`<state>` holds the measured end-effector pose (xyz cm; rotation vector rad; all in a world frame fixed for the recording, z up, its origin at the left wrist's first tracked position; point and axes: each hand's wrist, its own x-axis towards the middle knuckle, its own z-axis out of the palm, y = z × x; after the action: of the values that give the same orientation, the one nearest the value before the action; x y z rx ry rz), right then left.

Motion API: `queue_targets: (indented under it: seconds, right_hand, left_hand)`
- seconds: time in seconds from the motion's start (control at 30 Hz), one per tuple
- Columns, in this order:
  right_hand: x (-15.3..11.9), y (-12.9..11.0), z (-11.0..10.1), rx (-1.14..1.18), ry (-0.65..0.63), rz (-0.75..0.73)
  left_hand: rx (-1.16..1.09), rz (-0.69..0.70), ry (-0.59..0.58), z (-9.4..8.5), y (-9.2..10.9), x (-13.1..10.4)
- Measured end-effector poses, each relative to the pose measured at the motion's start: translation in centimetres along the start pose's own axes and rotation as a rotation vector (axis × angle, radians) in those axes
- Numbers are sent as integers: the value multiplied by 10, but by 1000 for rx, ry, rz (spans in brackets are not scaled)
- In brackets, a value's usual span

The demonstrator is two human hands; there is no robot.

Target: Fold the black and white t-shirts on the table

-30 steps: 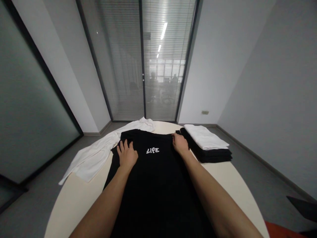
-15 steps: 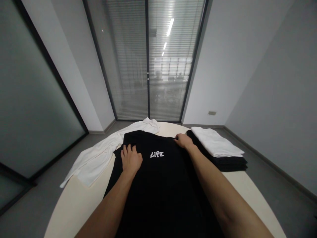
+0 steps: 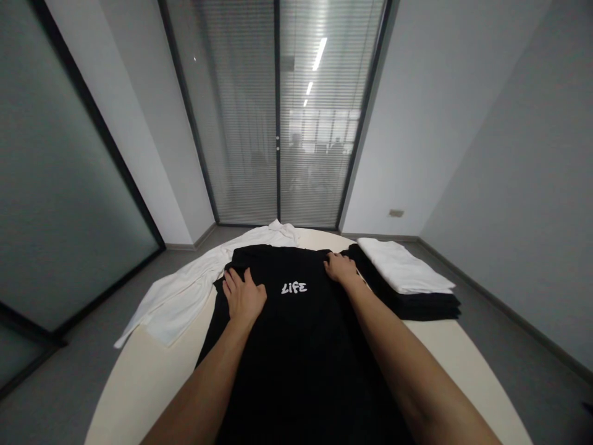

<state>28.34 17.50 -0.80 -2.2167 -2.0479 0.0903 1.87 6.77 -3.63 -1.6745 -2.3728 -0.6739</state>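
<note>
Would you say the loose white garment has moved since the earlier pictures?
No, the white garment still lies across the same left edge of the table.

**Right hand spreading, shirt's far edge levelling**

The right hand (image 3: 340, 267) is loosening from its pinch at the corner of the black shirt (image 3: 296, 346); its fingers are now spreading and lying flatter over the cloth. The shirt's far edge is running straighter, no longer sloping down so much toward that hand. Just past those fingers, a bit of black cloth (image 3: 345, 251) is showing again beside the pile (image 3: 403, 272). The left hand (image 3: 244, 300) is opening its fingers a little wider on the shirt. From the wearer's view, the red thing at lower right is no longer showing.
</note>
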Motion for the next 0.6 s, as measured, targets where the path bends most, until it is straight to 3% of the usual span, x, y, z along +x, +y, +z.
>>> queue_targets:
  seconds: [0.23,0.6]
  right_hand:
    - [-9,-5,-3,-61,103,103]
    - [7,-23,-9,48,101,-95]
  left_hand:
    - [-169,-179,30,3,-5,7]
    - [-72,-78,-39,-3,-4,3]
